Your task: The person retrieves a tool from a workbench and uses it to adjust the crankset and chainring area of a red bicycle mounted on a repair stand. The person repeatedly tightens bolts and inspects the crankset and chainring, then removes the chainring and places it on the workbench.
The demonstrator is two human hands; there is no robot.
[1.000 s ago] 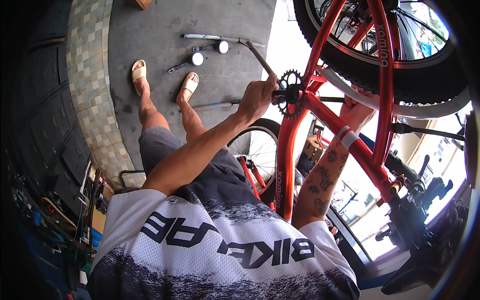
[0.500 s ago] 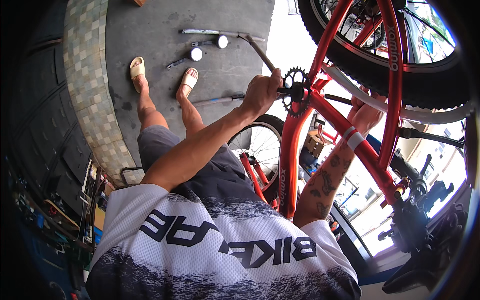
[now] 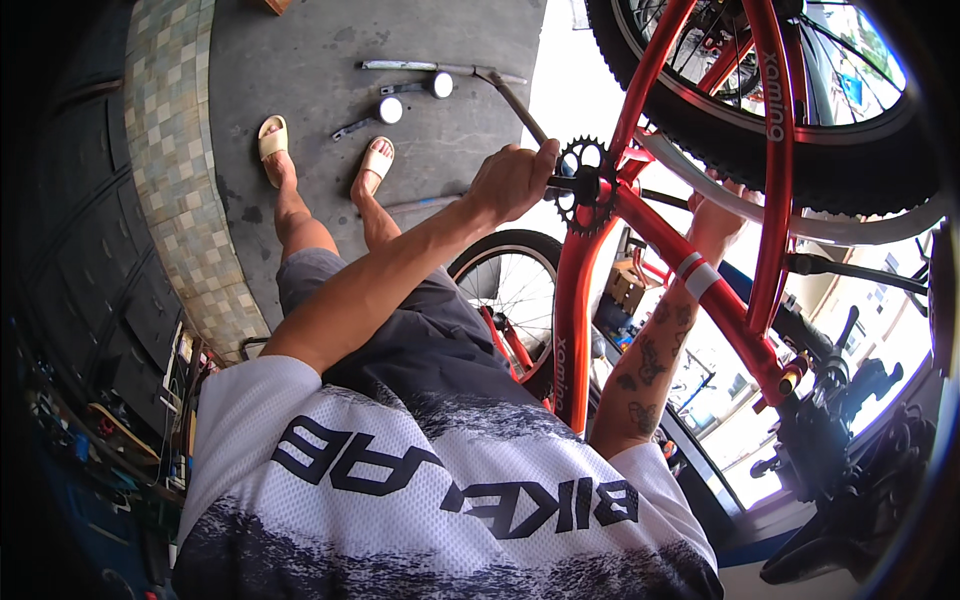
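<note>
My left hand (image 3: 510, 180) is wrapped round the black crank arm beside the dark chainring (image 3: 583, 215) on a red bicycle frame (image 3: 725, 300). My right hand (image 3: 715, 210) reaches behind the frame below the thick black tyre (image 3: 660, 115), with fingers curled; what it grips is partly hidden by a pale curved mudguard (image 3: 820, 225). A second wheel (image 3: 497, 262) with a red fork is low behind my left forearm. A metal bar (image 3: 515, 105) extends up and left just beyond my left hand; I cannot tell whether that hand touches it.
Two round white-topped parts (image 3: 390, 110) and metal tubes (image 3: 408, 203) lie on the grey floor (image 3: 280, 60) near my sandalled feet. A tiled step (image 3: 170, 140) borders dark drawers (image 3: 90, 250) at the left. Cluttered shelving (image 3: 150, 420) is at the lower left; black handlebar parts (image 3: 830, 440) are at the right.
My left hand has shifted slightly up and to the left, still closed near the chainring. My right hand has moved only slightly behind the frame, and the view has shifted a little.
</note>
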